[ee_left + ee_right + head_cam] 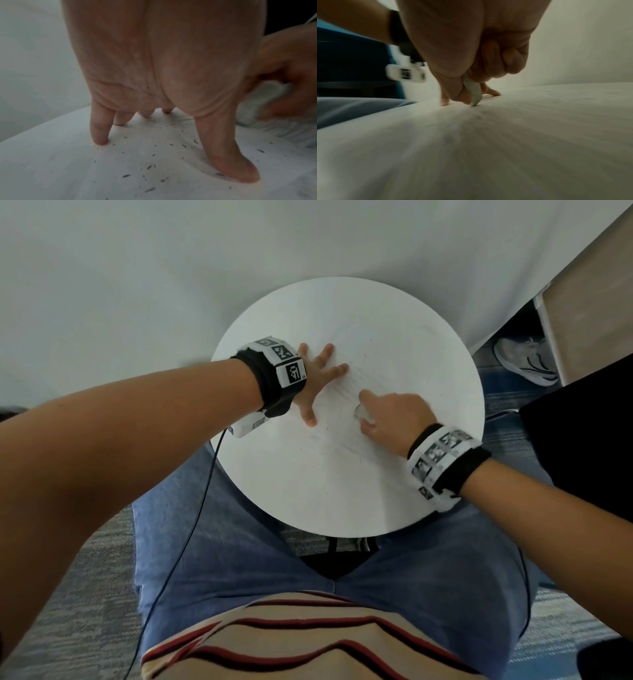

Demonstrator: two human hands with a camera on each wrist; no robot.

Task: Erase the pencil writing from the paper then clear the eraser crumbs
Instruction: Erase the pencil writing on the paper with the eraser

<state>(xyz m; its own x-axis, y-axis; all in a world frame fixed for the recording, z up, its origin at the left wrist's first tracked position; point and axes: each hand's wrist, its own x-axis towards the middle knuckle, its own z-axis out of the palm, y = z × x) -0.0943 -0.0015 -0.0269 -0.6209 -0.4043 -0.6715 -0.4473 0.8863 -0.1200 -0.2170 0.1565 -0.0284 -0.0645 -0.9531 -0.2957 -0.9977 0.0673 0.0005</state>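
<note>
My left hand (313,380) is lying flat with fingers spread, pinning the paper (383,364) on the round white worktop (308,491); dark eraser crumbs (150,167) are scattering beside it. My right hand (390,414) is gripping the eraser (473,92), tip pressing on the faint pencil strokes (173,120). Best practice, I judge: short strokes away from the pinning fingers, so the sheet is not buckling. No legible writing; wristbands (289,362) are showing only coded squares.

Both forearms were bare. Each wrist wore a black strap (274,385) carrying white blocks printed with black square codes (442,453). A thin dark cable (191,529) hung from the left one. Blue jeans (239,559) and a beige shirt with red-and-black stripes (291,642).
</note>
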